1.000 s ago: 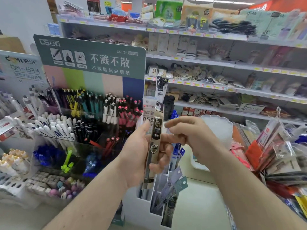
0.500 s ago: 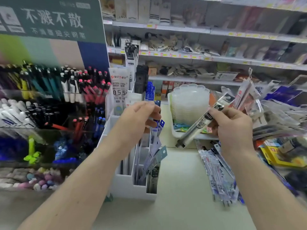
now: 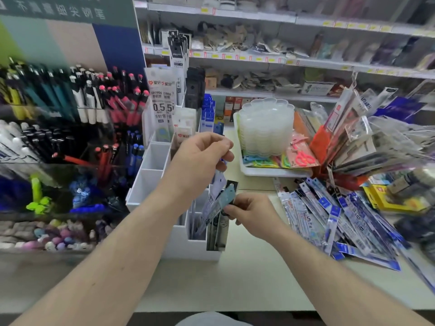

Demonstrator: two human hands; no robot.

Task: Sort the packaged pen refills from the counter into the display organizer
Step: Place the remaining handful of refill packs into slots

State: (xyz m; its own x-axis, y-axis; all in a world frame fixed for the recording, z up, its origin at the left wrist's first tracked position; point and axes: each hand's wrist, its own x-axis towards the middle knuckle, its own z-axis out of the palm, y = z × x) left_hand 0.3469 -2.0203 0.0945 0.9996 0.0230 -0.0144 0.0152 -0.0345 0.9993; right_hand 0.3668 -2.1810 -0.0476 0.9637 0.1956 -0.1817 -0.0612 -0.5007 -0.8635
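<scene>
A white display organizer (image 3: 150,184) is being worked at by both hands on the pale counter (image 3: 235,283). The left hand (image 3: 200,158) is being held above the organizer's near-right compartments with its fingers curled, and the top of a pale refill packet (image 3: 217,184) is being pinched between thumb and fingertips so that the packet is hanging down toward the slots. Just below and slightly right of that hand, the right hand (image 3: 250,216) is being kept at the organizer's near-right corner, its fingers curled round a dark refill packet (image 3: 221,222) whose lower end is standing in the front compartment. A grey-blue packet (image 3: 221,203) is being leaned between the two hands, tilted, its lower end down in the same group of slots; which exact compartment cannot be told because of blur. To the right of the right hand, a loose heap of blue-and-white packaged pen refills (image 3: 334,220) is lying fanned out on the counter, well apart from the organizer. Beyond the right hand, a white tray (image 3: 263,171) is being occupied by a stack of clear plastic dishes (image 3: 266,128). To the left of the left hand, racks of pens (image 3: 77,95) are standing upright in clear holders, and tall refill packs marked 0.5 (image 3: 162,104) are being displayed in the organizer's far compartments.
</scene>
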